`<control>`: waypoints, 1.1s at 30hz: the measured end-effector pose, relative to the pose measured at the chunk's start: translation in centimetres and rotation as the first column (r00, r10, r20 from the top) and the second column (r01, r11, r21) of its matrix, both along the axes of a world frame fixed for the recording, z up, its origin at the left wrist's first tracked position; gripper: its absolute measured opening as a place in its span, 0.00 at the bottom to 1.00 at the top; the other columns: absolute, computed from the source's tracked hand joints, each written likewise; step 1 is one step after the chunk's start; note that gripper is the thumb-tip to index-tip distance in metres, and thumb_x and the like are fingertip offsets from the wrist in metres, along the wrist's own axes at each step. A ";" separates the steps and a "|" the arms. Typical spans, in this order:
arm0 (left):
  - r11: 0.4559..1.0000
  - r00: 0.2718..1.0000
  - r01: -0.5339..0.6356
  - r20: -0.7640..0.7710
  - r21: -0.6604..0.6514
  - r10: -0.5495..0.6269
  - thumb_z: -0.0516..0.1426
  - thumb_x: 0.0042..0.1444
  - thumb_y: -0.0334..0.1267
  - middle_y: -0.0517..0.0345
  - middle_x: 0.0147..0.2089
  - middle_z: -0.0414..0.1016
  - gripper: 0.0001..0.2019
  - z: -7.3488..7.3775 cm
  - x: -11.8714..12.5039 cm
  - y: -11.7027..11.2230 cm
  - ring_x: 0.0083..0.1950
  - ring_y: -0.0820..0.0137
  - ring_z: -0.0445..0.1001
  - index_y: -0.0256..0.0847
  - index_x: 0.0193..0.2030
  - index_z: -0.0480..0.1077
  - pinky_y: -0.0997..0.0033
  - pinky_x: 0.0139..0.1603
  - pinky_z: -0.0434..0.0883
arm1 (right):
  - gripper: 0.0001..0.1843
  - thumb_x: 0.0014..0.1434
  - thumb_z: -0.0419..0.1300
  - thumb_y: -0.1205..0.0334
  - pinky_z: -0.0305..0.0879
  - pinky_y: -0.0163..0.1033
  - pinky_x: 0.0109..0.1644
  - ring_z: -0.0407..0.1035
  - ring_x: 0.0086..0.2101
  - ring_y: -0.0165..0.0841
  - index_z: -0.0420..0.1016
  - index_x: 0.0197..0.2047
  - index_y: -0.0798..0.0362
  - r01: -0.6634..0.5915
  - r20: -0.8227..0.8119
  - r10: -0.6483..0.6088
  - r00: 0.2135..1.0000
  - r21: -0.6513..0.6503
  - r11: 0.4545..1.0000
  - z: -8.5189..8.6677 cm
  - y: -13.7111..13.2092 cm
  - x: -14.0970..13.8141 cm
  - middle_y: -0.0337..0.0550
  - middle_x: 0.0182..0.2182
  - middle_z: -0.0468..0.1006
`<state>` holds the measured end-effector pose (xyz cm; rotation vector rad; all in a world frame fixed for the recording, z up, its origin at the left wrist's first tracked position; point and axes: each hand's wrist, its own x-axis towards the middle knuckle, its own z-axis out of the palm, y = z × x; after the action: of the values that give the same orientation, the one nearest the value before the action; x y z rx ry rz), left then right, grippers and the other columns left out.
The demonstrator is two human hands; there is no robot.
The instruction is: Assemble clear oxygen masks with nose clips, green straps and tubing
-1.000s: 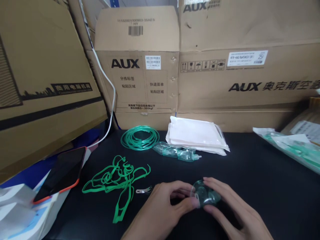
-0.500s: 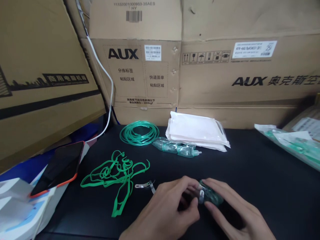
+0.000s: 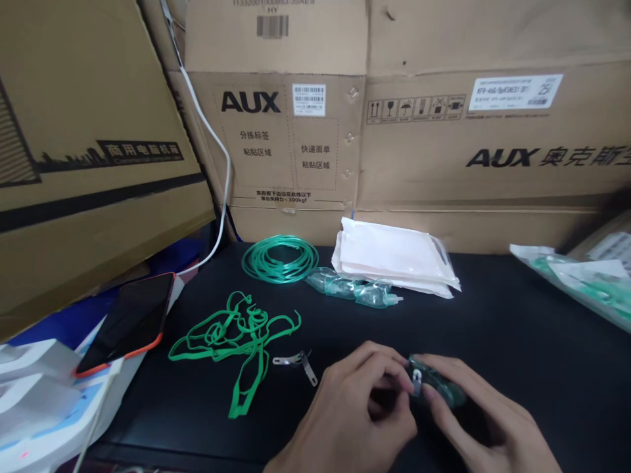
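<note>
In our right fingers point(image 3: 436, 402), a mask point(image 3: 446, 387) bears one clip point(image 3: 417, 381). Whether our left fingers point(image 3: 397, 372) grip is unclear. Leftward, two clips point(image 3: 286, 360) lie loose.

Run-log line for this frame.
left hand: fingers at silvery strip | right hand: holding clear green piece | nearby: green straps, loose strips

L hand point(image 3: 357, 407) nr R hand point(image 3: 486, 410), both curled.

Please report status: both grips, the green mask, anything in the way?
Right grip holding transparent green mask. Left grip at mask's metal nose clip, contact unclear. Loose metal clips beside left grip, apart from mask.
</note>
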<state>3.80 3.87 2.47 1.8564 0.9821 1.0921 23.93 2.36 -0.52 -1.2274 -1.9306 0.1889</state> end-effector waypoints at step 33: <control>0.987 0.998 0.021 -0.051 -0.160 -0.030 0.63 0.61 0.31 0.58 0.51 0.72 0.04 0.8 -0.3 0.0 0.23 0.86 0.66 0.39 0.37 0.82 0.88 0.17 0.65 | 0.13 0.67 0.64 0.59 0.77 0.28 0.50 0.83 0.43 0.37 0.84 0.53 0.49 -0.133 -0.004 0.133 0.991 0.026 0.991 1.3 0.4 0.6 0.47 0.48 0.85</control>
<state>3.47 3.89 3.23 1.7711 1.0421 0.9254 24.48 2.75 0.78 -1.0804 -2.0053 0.2362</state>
